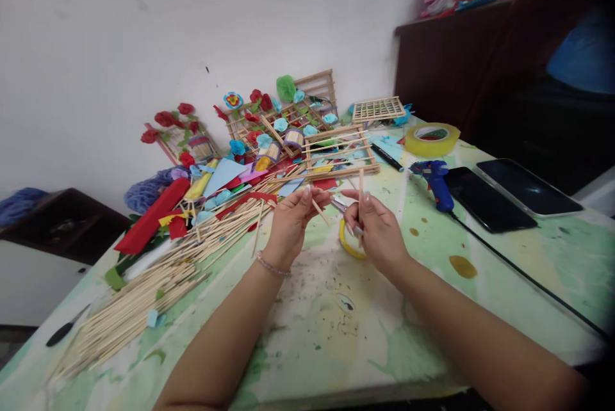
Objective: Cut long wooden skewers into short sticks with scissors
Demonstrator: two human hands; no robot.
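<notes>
**Two hands, two sticks, craft table**

Clock positions taken from the hands. One table (312,347), green-and-white cover. One heap of loose sticks (139,299) at 8 o'clock, too many to count. Stick frames: at least three, incl. front frame (341,174) at 12 and small frame (378,110) at 1. Two hands: left hand (295,212) pinches one short stick (321,212), tilted; right hand (377,225) grips one wider stick (361,184), roughly upright. Sticks apart. Two phones (490,200), screens dark, side by side at 3. One tape roll (449,142) at 2. One blue glue gun (438,187), between 2 and 3, beside nearer phone. One pair of scissors (346,246), yellow handle, partly hidden by right hand; contact unclear. At least three stick cylinders, incl. one (294,138) near 11. One green paper flower (286,88) at 11. One black marker (387,157), between 1 and 2.
</notes>
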